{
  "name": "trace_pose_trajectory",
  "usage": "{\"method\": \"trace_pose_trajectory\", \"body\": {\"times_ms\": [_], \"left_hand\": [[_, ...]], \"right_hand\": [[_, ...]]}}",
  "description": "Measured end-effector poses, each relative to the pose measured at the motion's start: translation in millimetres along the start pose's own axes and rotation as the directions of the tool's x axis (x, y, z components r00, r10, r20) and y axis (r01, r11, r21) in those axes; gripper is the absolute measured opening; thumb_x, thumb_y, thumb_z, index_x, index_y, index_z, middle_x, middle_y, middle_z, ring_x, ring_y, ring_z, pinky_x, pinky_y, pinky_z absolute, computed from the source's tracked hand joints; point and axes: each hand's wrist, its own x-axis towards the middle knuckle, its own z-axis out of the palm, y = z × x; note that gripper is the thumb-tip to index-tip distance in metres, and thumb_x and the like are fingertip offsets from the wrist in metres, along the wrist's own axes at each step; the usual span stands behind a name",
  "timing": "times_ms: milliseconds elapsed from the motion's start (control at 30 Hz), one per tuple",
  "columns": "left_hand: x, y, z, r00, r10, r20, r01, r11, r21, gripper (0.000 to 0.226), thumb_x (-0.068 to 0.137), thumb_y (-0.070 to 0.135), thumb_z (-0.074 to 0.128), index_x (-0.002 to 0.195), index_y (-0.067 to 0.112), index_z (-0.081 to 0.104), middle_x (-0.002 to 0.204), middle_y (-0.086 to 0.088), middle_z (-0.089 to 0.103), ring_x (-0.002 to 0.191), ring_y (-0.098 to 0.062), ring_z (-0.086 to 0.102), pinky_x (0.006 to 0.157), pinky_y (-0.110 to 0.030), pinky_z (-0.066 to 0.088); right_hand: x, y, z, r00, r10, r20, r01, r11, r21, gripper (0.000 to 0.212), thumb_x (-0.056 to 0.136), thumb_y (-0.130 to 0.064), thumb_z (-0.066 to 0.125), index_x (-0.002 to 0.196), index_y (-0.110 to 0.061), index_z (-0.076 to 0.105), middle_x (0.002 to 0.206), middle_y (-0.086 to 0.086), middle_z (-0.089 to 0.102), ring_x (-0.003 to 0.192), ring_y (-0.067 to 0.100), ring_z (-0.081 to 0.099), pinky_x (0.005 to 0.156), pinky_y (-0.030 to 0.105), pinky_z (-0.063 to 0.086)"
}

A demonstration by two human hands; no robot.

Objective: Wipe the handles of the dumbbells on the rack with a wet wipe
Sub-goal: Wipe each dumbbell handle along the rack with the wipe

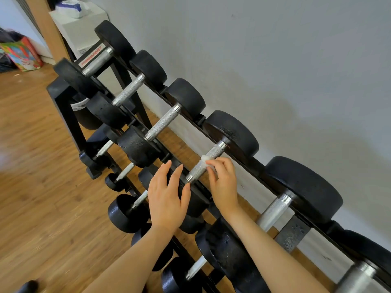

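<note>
Dumbbells on the top tier of a black rack [63,106] run from 11 o'clock to 5 o'clock along a grey wall [275,60], each with black round heads and a knurled metal handle. Right hand [223,182], fingers curled, pinches a small white wet wipe [206,158] against the handle [206,163] of the fourth dumbbell [232,132] from the far end, near the middle of the bar. Left hand [167,193] lies at 9 o'clock of the right one, fingers straight and slightly spread, resting on the near head of the same dumbbell and holding nothing. Smaller dumbbells [124,212] fill the lower tiers at 7 o'clock. Wooden floor [31,187] occupies the left side; a bright printed bag [23,56] stands at 10 o'clock, and a tissue pack [70,7] sits on a white cabinet [80,30] at 11 o'clock.
</note>
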Motion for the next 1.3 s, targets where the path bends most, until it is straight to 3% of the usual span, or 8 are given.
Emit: {"method": "trace_pose_trajectory", "body": {"times_ms": [200, 400, 533, 733, 867, 1000, 1167, 1300], "left_hand": [[0.0, 0.0, 0.1, 1.000, -0.001, -0.003, 0.001, 1.000, -0.004, 0.052, 0.095, 0.044, 0.038, 0.137, 0.017, 0.053, 0.148, -0.010, 0.044, 0.138, -0.029, 0.036, 0.110, -0.041, 0.023], [0.1, -0.8, 1.1, 1.000, -0.007, 0.000, 0.007, 1.000, 0.003, 0.053, 0.095, 0.045, 0.038, 0.137, 0.018, 0.054, 0.148, -0.009, 0.043, 0.138, -0.028, 0.036, 0.110, -0.041, 0.023], [0.1, -0.8, 1.4, 1.000, -0.004, -0.001, 0.004, 1.000, 0.004, 0.052, 0.095, 0.045, 0.039, 0.137, 0.018, 0.054, 0.148, -0.009, 0.043, 0.138, -0.028, 0.036, 0.110, -0.041, 0.024], [0.2, -1.2, 1.9, 1.000, -0.007, 0.000, 0.007, 1.000, 0.006, 0.052, 0.095, 0.045, 0.038, 0.137, 0.018, 0.054, 0.148, -0.009, 0.044, 0.138, -0.028, 0.037, 0.110, -0.040, 0.024], [0.1, -1.6, 2.5, 1.000, -0.001, -0.003, 0.001, 1.000, 0.008, 0.051, 0.095, 0.044, 0.039, 0.136, 0.018, 0.054, 0.148, -0.009, 0.044, 0.138, -0.028, 0.036, 0.110, -0.040, 0.023], [0.4, -3.0, 2.6, 1.000, -0.001, 0.002, 0.001, 1.000, 0.004, 0.051, 0.095, 0.044, 0.040, 0.137, 0.019, 0.054, 0.148, -0.009, 0.043, 0.138, -0.027, 0.036, 0.110, -0.038, 0.022], [0.3, -2.4, 2.3, 1.000, 0.000, 0.003, 0.000, 1.000, 0.003, 0.051, 0.095, 0.044, 0.040, 0.136, 0.018, 0.055, 0.147, -0.010, 0.044, 0.138, -0.028, 0.038, 0.110, -0.039, 0.024], [0.9, -2.9, 1.9, 1.000, 0.003, -0.001, -0.003, 1.000, 0.006, 0.051, 0.095, 0.044, 0.041, 0.136, 0.018, 0.055, 0.147, -0.010, 0.044, 0.137, -0.028, 0.039, 0.110, -0.039, 0.023]], "right_hand": [[10.5, 5.4, -9.8, 0.995, 0.086, -0.051, -0.086, 0.996, 0.012, 0.020, 0.092, -0.013, 0.062, 0.111, -0.012, 0.067, 0.105, -0.009, 0.052, 0.094, 0.005, 0.053, 0.076, 0.006, 0.044], [-1.0, 9.4, -7.9, 0.995, 0.055, 0.084, -0.060, 0.997, 0.056, 0.020, 0.091, -0.013, 0.064, 0.110, -0.014, 0.063, 0.107, -0.009, 0.052, 0.092, 0.001, 0.057, 0.075, 0.011, 0.050], [8.1, 10.7, -13.0, 0.993, 0.113, 0.025, -0.115, 0.988, 0.100, 0.019, 0.091, -0.012, 0.063, 0.110, -0.012, 0.064, 0.108, -0.009, 0.051, 0.093, 0.006, 0.059, 0.077, 0.014, 0.051], [4.6, 4.8, -4.8, 0.997, -0.038, 0.066, 0.033, 0.997, 0.068, 0.019, 0.092, -0.014, 0.062, 0.110, -0.008, 0.067, 0.106, 0.000, 0.053, 0.093, 0.008, 0.054, 0.075, 0.020, 0.053], [7.9, 1.2, -4.5, 1.000, -0.018, 0.016, 0.017, 0.999, 0.047, 0.022, 0.092, -0.020, 0.060, 0.109, -0.010, 0.068, 0.104, 0.000, 0.053, 0.093, 0.010, 0.053, 0.072, 0.025, 0.055], [0.8, -3.6, -1.0, 0.971, -0.191, 0.148, 0.200, 0.978, -0.052, 0.022, 0.090, -0.018, 0.061, 0.108, -0.009, 0.069, 0.102, 0.003, 0.057, 0.093, 0.016, 0.054, 0.075, 0.026, 0.053], [12.3, -1.0, -6.3, 0.994, -0.086, 0.066, 0.090, 0.993, -0.073, 0.025, 0.092, -0.023, 0.057, 0.108, -0.008, 0.069, 0.105, 0.003, 0.054, 0.097, 0.015, 0.051, 0.075, 0.023, 0.052], [7.1, -7.4, -2.3, 0.950, -0.239, 0.200, 0.276, 0.943, -0.185, 0.024, 0.090, -0.018, 0.060, 0.110, -0.009, 0.069, 0.102, 0.005, 0.057, 0.092, 0.018, 0.051, 0.067, 0.025, 0.052]]}}
